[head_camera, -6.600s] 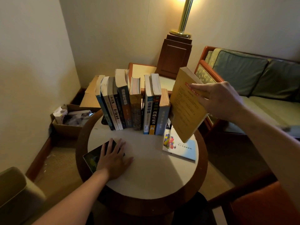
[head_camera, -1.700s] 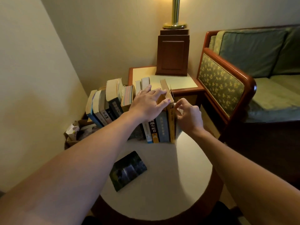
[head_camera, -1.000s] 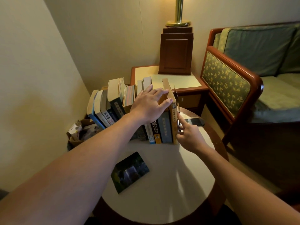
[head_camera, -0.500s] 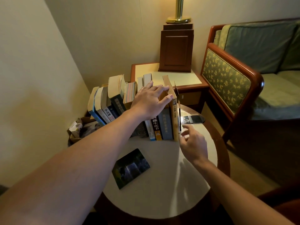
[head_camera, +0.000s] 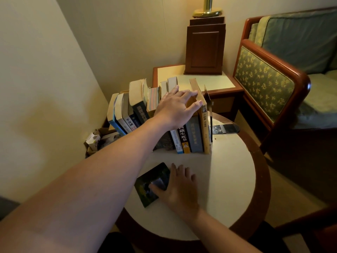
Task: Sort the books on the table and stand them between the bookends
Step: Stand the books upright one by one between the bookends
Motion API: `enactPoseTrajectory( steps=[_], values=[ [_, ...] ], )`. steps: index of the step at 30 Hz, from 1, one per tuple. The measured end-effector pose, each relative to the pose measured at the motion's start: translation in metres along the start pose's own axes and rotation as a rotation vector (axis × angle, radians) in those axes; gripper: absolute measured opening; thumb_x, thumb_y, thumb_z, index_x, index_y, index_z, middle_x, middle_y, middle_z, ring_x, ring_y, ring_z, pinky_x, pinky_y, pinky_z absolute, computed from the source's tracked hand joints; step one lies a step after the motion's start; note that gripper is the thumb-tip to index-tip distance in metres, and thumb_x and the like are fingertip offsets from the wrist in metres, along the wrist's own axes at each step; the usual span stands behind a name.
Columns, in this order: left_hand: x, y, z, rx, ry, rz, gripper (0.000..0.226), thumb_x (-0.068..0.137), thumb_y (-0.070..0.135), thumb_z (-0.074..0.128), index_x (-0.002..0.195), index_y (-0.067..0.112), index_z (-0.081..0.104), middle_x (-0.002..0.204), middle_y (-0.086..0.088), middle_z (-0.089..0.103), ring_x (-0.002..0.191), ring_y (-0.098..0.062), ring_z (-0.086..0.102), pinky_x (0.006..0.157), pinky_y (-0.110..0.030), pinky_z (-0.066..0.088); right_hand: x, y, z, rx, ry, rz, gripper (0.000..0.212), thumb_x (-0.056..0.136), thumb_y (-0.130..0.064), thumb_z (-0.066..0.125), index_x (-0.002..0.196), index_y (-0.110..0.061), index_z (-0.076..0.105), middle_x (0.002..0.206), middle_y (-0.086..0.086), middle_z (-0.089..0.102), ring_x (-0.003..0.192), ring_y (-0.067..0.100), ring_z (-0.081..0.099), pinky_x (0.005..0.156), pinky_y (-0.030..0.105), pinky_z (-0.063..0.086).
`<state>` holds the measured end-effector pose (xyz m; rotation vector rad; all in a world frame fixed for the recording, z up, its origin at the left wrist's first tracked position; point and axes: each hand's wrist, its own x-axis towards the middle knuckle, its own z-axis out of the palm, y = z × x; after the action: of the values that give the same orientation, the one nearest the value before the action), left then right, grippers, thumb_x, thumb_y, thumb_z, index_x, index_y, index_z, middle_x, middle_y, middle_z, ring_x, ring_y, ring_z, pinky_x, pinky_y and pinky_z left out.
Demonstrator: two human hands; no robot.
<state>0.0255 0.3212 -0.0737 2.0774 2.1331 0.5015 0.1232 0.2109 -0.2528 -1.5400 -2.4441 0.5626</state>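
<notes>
A row of several books (head_camera: 184, 137) stands on the round white table (head_camera: 231, 172), leaning left at its left end. The yellow book (head_camera: 204, 125) is the rightmost, against the thin dark bookend (head_camera: 210, 114), whose base plate (head_camera: 225, 128) lies flat to the right. The left bookend is hidden. My left hand (head_camera: 175, 106) lies flat on the tops of the right-hand books, fingers spread, pressing on them. A dark-covered book (head_camera: 151, 185) lies flat near the table's front. My right hand (head_camera: 180, 189) rests on its right edge, fingers apart, thumb on the cover.
Behind the table stands a wooden side table (head_camera: 198, 79) with a dark lamp base (head_camera: 205, 48). A sofa with a wooden arm (head_camera: 264, 77) is at the right. A cardboard box of scraps (head_camera: 98, 139) sits on the floor by the left wall.
My right hand has left the bookend and the yellow book and has come down onto the dark book lying flat. My left hand stays on the book tops.
</notes>
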Motion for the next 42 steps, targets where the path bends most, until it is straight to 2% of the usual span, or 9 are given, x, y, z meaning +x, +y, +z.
enactPoseTrajectory(
  steps=[5,10,14,18,21,25,28,32,42],
  values=[
    [0.0,-0.002,0.002,0.003,0.008,0.001,0.057,0.101,0.063,0.027,0.152,0.038,0.035,0.162,0.007,0.031,0.154,-0.017,0.007,0.123,-0.048,0.01,-0.001,-0.014,0.005,-0.008,-0.113,0.037,0.126,0.067,-0.09,0.052,0.157,-0.01,0.014,0.154,0.013,0.03,0.14,0.034,0.029,0.112,0.045,0.028],
    [0.001,-0.002,0.002,0.006,0.011,0.006,0.057,0.101,0.062,0.027,0.152,0.038,0.034,0.162,0.007,0.031,0.154,-0.017,0.007,0.123,-0.048,0.009,0.014,-0.02,-0.009,0.049,-0.263,0.169,0.108,0.066,-0.072,0.075,0.144,-0.009,0.034,0.14,0.016,0.041,0.124,0.032,0.043,0.1,0.04,0.04],
    [0.001,-0.002,0.002,0.01,0.008,0.002,0.057,0.101,0.063,0.027,0.152,0.038,0.034,0.162,0.007,0.03,0.154,-0.017,0.007,0.123,-0.048,0.009,0.019,-0.014,-0.012,0.09,-0.275,0.152,0.1,0.069,-0.066,0.077,0.141,-0.009,0.038,0.136,0.013,0.045,0.121,0.029,0.045,0.097,0.037,0.04],
    [0.001,-0.002,0.003,0.013,0.008,0.0,0.057,0.101,0.063,0.026,0.152,0.039,0.034,0.162,0.007,0.03,0.154,-0.017,0.007,0.123,-0.048,0.009,0.012,-0.004,-0.009,0.206,-0.194,0.122,0.09,0.069,-0.063,0.078,0.135,-0.013,0.042,0.132,0.007,0.047,0.118,0.025,0.046,0.095,0.035,0.042],
    [0.0,-0.001,0.003,0.016,0.011,-0.001,0.057,0.101,0.064,0.026,0.152,0.039,0.034,0.162,0.006,0.03,0.154,-0.017,0.007,0.123,-0.048,0.009,0.005,0.006,-0.004,0.513,-0.143,0.048,0.075,0.077,-0.047,0.081,0.135,-0.022,0.04,0.122,-0.003,0.056,0.116,0.019,0.055,0.094,0.03,0.046],
    [0.0,-0.001,0.002,0.014,0.012,-0.006,0.057,0.101,0.063,0.026,0.152,0.039,0.035,0.162,0.007,0.03,0.154,-0.017,0.008,0.123,-0.047,0.01,-0.002,0.027,-0.017,0.722,-0.029,-0.051,0.068,0.087,-0.021,0.076,0.139,-0.032,0.033,0.105,-0.013,0.062,0.092,-0.004,0.063,0.074,0.014,0.053],
    [0.0,-0.001,0.002,0.013,0.015,-0.003,0.057,0.101,0.064,0.026,0.151,0.039,0.035,0.162,0.007,0.031,0.154,-0.017,0.008,0.123,-0.047,0.011,-0.003,0.049,-0.039,0.684,0.027,-0.026,0.043,0.091,-0.015,0.07,0.127,-0.024,0.047,0.096,-0.014,0.06,0.08,0.0,0.064,0.065,0.019,0.058],
    [0.0,0.0,0.002,0.015,0.016,-0.008,0.057,0.101,0.064,0.026,0.151,0.039,0.035,0.162,0.007,0.031,0.154,-0.017,0.008,0.122,-0.048,0.013,-0.004,0.079,-0.073,0.724,0.026,0.037,0.039,0.093,-0.005,0.063,0.126,-0.024,0.056,0.104,-0.013,0.061,0.095,0.016,0.068,0.068,0.034,0.063],
    [-0.001,0.001,0.001,0.022,0.019,-0.019,0.058,0.1,0.065,0.025,0.151,0.04,0.035,0.162,0.007,0.03,0.154,-0.017,0.009,0.122,-0.049,0.014,-0.001,0.131,-0.151,0.176,0.238,-0.103,0.049,0.089,-0.004,0.068,0.135,-0.016,0.058,0.116,0.004,0.068,0.101,0.015,0.066,0.068,0.011,0.047]
  ],
)
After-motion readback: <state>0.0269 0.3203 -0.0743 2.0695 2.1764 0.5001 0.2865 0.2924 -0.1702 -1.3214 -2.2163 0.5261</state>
